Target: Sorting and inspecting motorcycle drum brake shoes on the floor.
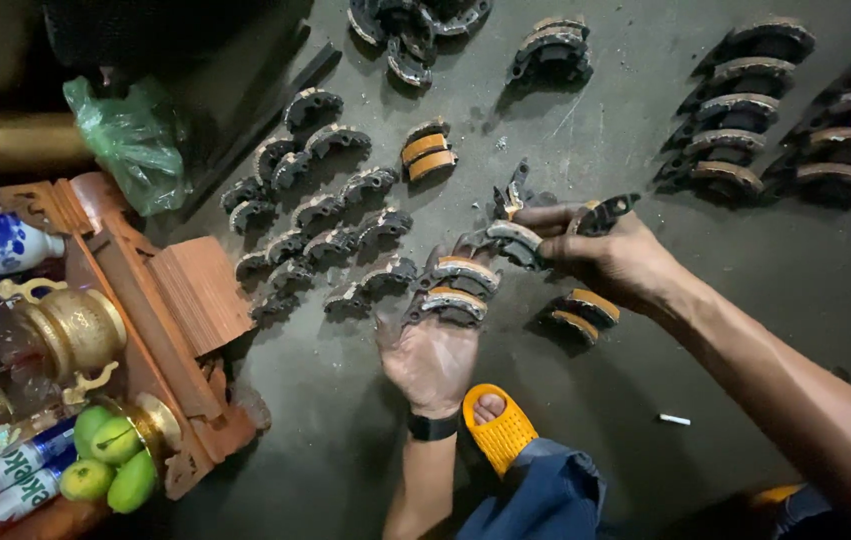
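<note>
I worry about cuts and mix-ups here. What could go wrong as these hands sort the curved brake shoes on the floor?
1. The right hand grips several shoes at once; their worn metal edges could nick bare fingers.
2. The left hand presses on a small stack that may slide apart.
3. A foot in a yellow sandal sits close, so a dropped shoe might hit the toes.

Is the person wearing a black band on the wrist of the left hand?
Yes, a black band circles the wrist just below the left hand, which lies flat on the grey floor beside curved metal brake shoes.
</note>
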